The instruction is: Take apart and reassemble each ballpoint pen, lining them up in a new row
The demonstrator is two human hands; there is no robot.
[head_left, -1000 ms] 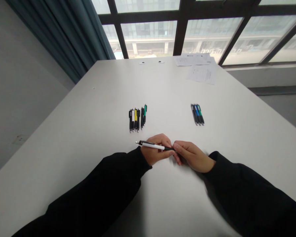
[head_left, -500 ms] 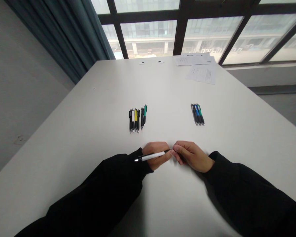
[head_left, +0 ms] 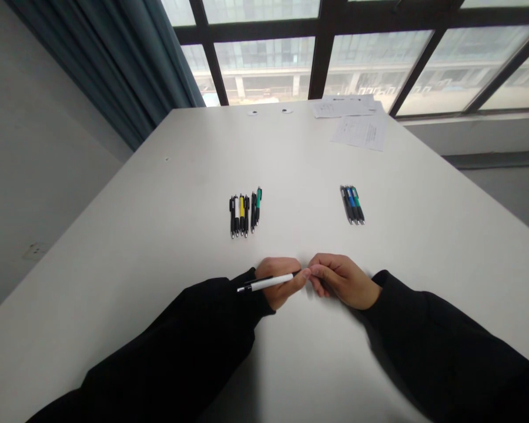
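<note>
A white pen (head_left: 271,282) with a black clip and dark grip lies slantwise across my left hand (head_left: 284,282), which is closed around its grip end. The clicker end points left, over the black sleeve. My right hand (head_left: 337,279) is closed in a pinch at the pen's tip, its thumb and fingertips meeting those of the left hand. The tip itself is mostly hidden between the fingers. Both hands are low over the white table (head_left: 300,170).
Beyond my left hand lies a row of several pens (head_left: 242,214), black, white, yellow and green. Another group of pens (head_left: 352,204), with grey, blue and green barrels, sits farther right. Paper sheets (head_left: 357,126) rest at the far edge, near the window and curtain (head_left: 127,64).
The pen's clicker end has shifted slightly left and down, and its dark grip shows less between the hands. Both hands stay together in nearly the same place.
</note>
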